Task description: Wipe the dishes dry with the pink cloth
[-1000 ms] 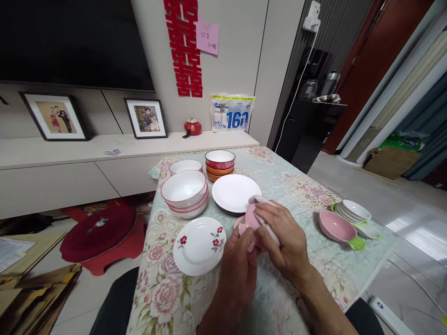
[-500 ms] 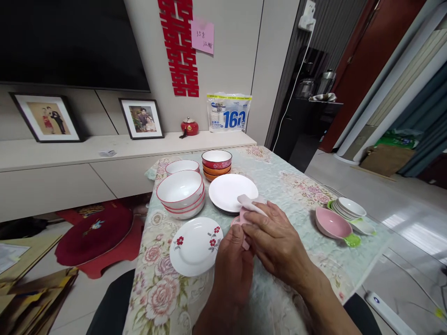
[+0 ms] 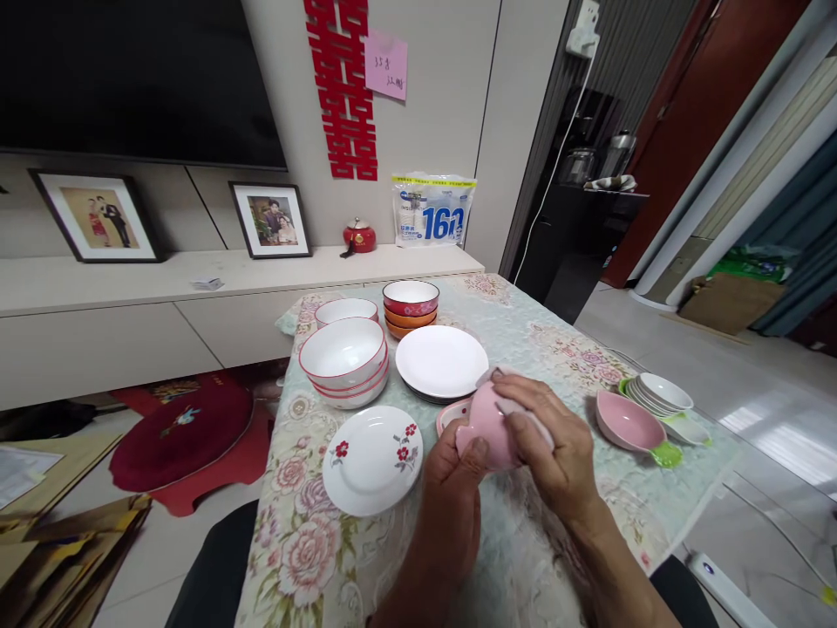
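Note:
Above the front of the table, a small pink bowl (image 3: 487, 427) is between my two hands, its outer side toward me. My left hand (image 3: 458, 475) is closed on its lower left edge, thumb on the outside. A thin, whitish wipe (image 3: 540, 425) is in my right hand (image 3: 555, 445), which presses it over the bowl's right side and far rim. Just behind the bowl, partly hidden, another pink dish (image 3: 447, 417) shows its edge. Nearest on the left lies a white plate with red flowers (image 3: 371, 462). Beyond my hands sits a stack of white plates (image 3: 441, 359).
White red-rimmed bowls (image 3: 346, 353) and a stack of red and orange bowls (image 3: 411, 305) stand at the back left. On the right are a pink leaf-handled bowl (image 3: 629, 420) and stacked small white bowls (image 3: 663, 391). A flowered cloth (image 3: 307, 541) covers the table.
The pink bowl has been turned so that its outer side faces me. My right hand and the wipe have moved slightly right, round the bowl's rim.

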The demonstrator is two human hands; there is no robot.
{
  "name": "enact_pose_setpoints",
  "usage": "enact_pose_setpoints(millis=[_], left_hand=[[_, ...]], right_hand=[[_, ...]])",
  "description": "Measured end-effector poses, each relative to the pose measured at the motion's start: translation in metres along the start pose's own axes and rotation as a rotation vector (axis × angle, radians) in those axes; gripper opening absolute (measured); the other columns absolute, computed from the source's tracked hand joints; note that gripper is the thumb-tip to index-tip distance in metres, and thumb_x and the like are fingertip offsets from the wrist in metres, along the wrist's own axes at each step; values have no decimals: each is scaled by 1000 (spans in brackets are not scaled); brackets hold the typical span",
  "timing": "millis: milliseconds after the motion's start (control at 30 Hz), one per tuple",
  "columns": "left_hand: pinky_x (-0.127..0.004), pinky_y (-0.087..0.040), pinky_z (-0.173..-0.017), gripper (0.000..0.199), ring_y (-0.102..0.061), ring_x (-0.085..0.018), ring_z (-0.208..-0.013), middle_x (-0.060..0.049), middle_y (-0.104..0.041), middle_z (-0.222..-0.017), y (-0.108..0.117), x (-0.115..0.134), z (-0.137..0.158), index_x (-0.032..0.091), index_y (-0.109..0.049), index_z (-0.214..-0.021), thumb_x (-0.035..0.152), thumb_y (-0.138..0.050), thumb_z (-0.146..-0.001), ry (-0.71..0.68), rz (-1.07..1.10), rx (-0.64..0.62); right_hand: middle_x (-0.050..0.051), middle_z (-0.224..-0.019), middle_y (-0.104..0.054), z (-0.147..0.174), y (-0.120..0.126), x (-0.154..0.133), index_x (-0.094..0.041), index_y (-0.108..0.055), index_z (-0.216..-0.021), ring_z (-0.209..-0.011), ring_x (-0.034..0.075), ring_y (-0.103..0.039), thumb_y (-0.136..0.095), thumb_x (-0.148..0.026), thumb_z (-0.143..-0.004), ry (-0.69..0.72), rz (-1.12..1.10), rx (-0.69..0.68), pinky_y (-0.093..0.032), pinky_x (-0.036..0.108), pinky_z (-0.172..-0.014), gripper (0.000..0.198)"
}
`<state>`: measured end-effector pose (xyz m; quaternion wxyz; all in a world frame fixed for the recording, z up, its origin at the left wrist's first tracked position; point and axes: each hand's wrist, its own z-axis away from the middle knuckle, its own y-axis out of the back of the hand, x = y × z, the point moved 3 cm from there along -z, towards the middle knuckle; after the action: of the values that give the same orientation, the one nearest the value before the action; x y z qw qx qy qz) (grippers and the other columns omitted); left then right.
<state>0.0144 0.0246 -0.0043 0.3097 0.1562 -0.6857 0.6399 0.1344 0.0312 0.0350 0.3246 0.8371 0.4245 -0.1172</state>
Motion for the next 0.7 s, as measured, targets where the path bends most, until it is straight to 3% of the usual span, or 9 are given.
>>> enact_pose_setpoints(millis=[133, 300, 533, 700], left_hand=[[-36, -45, -97, 23, -60, -23, -110, -7, -72, -109, -1, -2, -1, 18, -69, -105, 24, -69, -83, -38, 5, -68], [-36, -49, -92, 24, -65, -23, -103, -7, -74, -103, 0, 4, -1, 19, -68, -106, 28, -69, -84, -87, 22, 25], [-34, -52, -91, 24, -67, -23, -102, -10, -73, -109, -4, 27, 8, 18, -70, -102, 36, -61, -89, -144, -202, 164], [-31, -51, -91, 12, -66, -22, -100, -6, -73, -93, 10, 40, 6, 20, -70, -87, 31, -66, -86, -207, -265, 292]], right_hand=[[9, -119, -70, 5, 3, 8, -22, -71, -113, -116, 28, -63, -52, -29, -95, -174, -141, 132, -48, 48, -102, 26], [10, -133, -63, 14, -13, 2, -21, -66, -124, -128, 30, -55, -49, -34, -97, -279, -211, 247, -41, 53, -110, 34], [11, -155, -41, 27, -36, -22, -21, -37, -152, -143, 30, -39, -41, -31, -101, -246, -25, 164, -38, 55, -114, 51], [11, -158, -36, 54, -50, -33, -21, -28, -155, -145, 30, -35, -43, -27, -100, -239, 13, 56, -39, 54, -114, 57]])
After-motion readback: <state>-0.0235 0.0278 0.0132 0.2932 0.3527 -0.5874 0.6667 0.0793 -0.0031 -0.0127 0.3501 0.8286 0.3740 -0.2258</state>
